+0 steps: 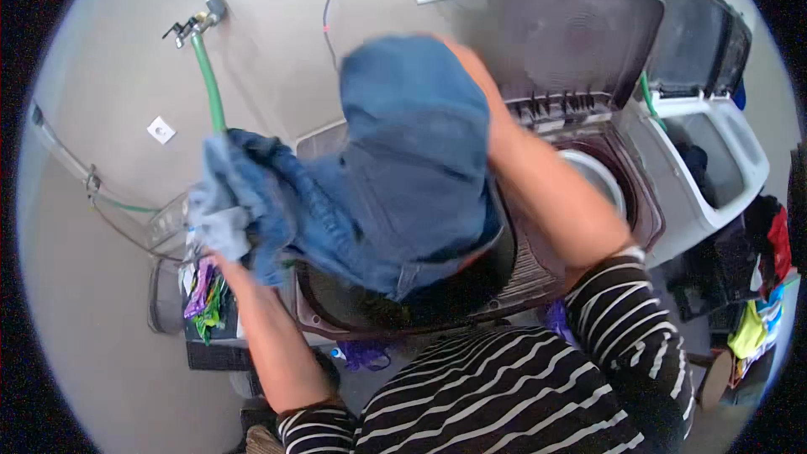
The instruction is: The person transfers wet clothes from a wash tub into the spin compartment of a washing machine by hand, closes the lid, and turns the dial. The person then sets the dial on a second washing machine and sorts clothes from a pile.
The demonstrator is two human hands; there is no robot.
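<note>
A pair of blue denim jeans (412,168) is held up in front of me, bunched and partly blurred. My right hand (472,71) grips the raised part at its right edge, its fingers mostly hidden behind the cloth. On the left, my left hand (225,267) is closed on the lighter, crumpled end of the denim; the fabric covers most of its fingers. Under the jeans lies the dark wash tub (496,282) of an open twin-tub washing machine (530,265). Its lid (572,25) stands raised against the wall.
Right of the wash tub is a spin tub with a pale ring (598,170). A second machine (714,210) stands farther right, lid up, dark cloth inside. A green hose (208,84) hangs from a wall tap (187,31). Colourful packets (206,303) lie at the left.
</note>
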